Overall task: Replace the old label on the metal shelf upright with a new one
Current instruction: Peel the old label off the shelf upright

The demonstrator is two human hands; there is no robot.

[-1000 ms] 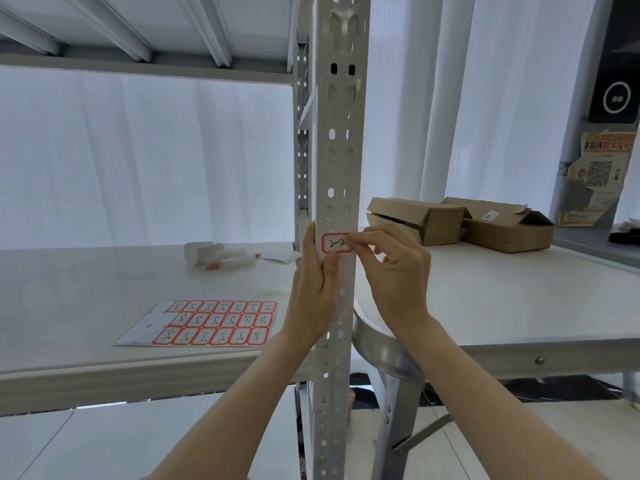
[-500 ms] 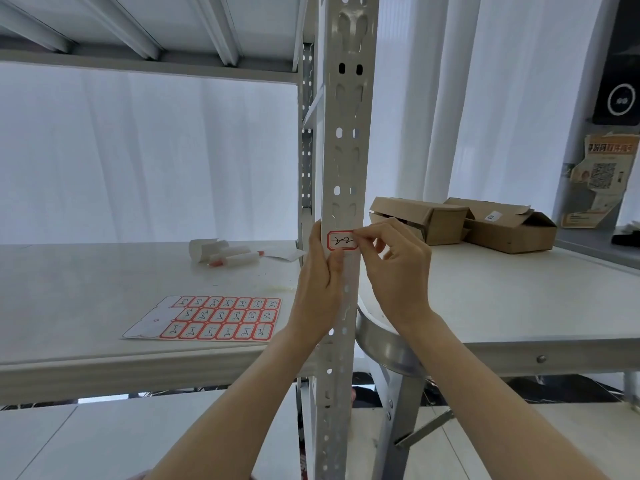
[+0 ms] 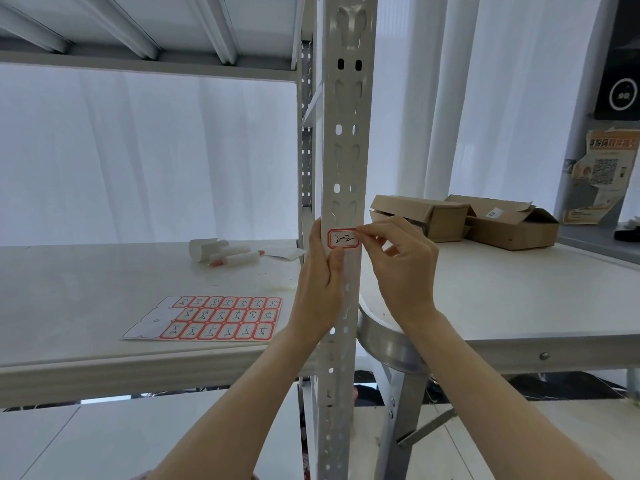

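Right hand point(image 3: 401, 261) pinches the right edge of the red-bordered label point(image 3: 342, 238) between curled thumb and fingertips, while the left hand point(image 3: 317, 271) lies relaxed along the left edge of the upright point(image 3: 348, 150), fingers straight and thumb on the front face just under the label. The label sits flat on the front of the upright, between two sets of punched holes. Whether it is coming off or going on cannot be told. It is likely featherweight, thin and limp paper with a sticky back, so it should tear or curl onto itself if pulled hard. A lifted corner or short edge looks like the best hold, drawn slowly and close to the metal. Left of the upright, a sheet of labels point(image 3: 221, 318) lies on the shelf point(image 3: 69, 306); cardboard boxes point(image 3: 464, 220) stand on the table point(image 3: 519, 289) at the right.
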